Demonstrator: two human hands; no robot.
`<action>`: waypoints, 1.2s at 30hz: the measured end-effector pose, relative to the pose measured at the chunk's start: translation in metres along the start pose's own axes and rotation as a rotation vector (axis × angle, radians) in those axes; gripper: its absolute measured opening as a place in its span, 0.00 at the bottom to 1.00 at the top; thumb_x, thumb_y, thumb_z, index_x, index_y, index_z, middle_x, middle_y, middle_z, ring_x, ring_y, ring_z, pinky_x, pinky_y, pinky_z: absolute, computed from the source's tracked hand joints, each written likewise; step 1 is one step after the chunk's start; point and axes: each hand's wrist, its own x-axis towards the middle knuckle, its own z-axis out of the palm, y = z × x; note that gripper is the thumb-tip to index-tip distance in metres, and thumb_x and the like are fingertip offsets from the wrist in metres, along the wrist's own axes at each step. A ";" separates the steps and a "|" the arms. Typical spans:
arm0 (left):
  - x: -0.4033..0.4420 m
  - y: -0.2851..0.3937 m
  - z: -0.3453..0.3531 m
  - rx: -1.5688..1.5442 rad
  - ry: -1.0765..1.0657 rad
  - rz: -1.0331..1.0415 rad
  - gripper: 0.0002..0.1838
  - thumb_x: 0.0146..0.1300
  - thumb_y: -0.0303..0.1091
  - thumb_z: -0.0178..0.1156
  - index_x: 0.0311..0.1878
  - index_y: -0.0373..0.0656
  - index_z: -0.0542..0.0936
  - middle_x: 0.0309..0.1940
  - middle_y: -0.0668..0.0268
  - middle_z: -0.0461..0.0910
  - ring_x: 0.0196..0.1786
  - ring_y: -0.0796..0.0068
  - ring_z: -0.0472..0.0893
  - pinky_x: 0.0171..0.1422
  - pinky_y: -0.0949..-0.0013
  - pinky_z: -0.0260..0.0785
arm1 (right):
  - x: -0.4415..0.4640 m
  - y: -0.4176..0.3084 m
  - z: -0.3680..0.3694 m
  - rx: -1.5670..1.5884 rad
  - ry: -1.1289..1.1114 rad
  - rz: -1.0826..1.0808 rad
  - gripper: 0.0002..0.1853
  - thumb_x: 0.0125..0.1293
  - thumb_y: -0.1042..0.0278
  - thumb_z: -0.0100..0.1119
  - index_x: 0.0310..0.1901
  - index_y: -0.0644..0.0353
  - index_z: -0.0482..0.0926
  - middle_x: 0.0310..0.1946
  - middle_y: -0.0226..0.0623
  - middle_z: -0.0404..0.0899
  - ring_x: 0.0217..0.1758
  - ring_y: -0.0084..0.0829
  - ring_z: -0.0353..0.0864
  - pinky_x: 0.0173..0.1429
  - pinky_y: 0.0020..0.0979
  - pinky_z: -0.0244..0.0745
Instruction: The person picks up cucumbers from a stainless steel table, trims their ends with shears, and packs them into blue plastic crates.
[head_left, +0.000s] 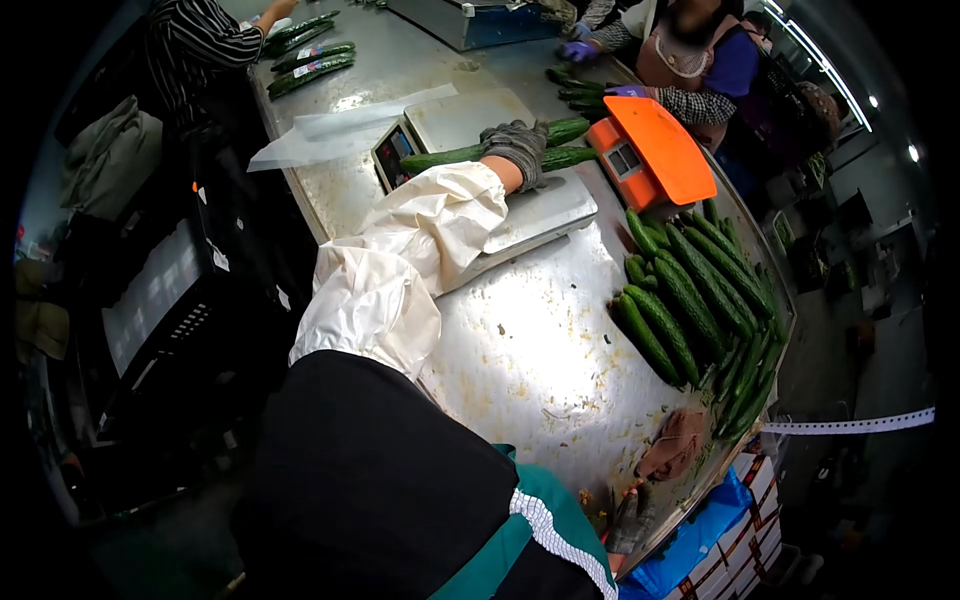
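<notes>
My left hand point(515, 150), in a dark grey knit glove and a cream sleeve cover, reaches across the metal table. Its fingers are wrapped over a cucumber point(440, 158) lying on a silver scale point(540, 212). A second cucumber point(567, 130) pokes out beyond the hand; the hidden middle parts cannot be made out. My right hand point(628, 522), in a grey glove, is low at the table's near right edge, close to a brown cloth point(673, 445). My clothing hides part of it, and its finger pose is unclear.
An orange scale point(660, 150) stands right of the silver one, behind a large cucumber pile point(690, 290). White film point(330, 135) and wrapped cucumbers point(312, 74) lie at far left. Co-workers stand across the table; one wears purple gloves point(580, 50). A black crate point(160, 300) is at left.
</notes>
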 end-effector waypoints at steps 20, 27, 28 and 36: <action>0.024 -0.011 0.019 0.062 0.042 -0.016 0.45 0.42 0.57 0.61 0.64 0.49 0.57 0.54 0.53 0.67 0.56 0.46 0.66 0.54 0.37 0.56 | 0.018 -0.012 0.024 -0.194 -0.013 -0.174 0.15 0.61 0.65 0.54 0.46 0.65 0.72 0.42 0.39 0.76 0.43 0.29 0.74 0.48 0.29 0.68; 0.006 0.051 0.011 0.041 0.306 0.176 0.40 0.49 0.54 0.56 0.64 0.48 0.58 0.56 0.48 0.64 0.59 0.40 0.62 0.54 0.31 0.51 | 0.008 -0.041 0.037 -0.126 -0.028 -0.051 0.17 0.62 0.65 0.54 0.49 0.65 0.70 0.45 0.38 0.74 0.47 0.28 0.72 0.50 0.29 0.67; -0.004 0.072 0.004 0.012 0.340 0.247 0.38 0.50 0.53 0.54 0.64 0.47 0.58 0.56 0.47 0.64 0.59 0.38 0.61 0.54 0.29 0.50 | 0.008 -0.042 0.038 -0.130 -0.040 -0.044 0.17 0.62 0.65 0.53 0.49 0.64 0.70 0.45 0.37 0.74 0.48 0.28 0.71 0.50 0.29 0.67; -0.124 0.200 -0.004 -0.270 0.493 0.789 0.24 0.56 0.41 0.46 0.55 0.42 0.70 0.51 0.44 0.69 0.59 0.38 0.61 0.54 0.27 0.50 | 0.009 -0.047 0.044 -0.091 -0.042 -0.016 0.13 0.60 0.67 0.56 0.45 0.62 0.74 0.40 0.34 0.76 0.41 0.26 0.73 0.46 0.26 0.69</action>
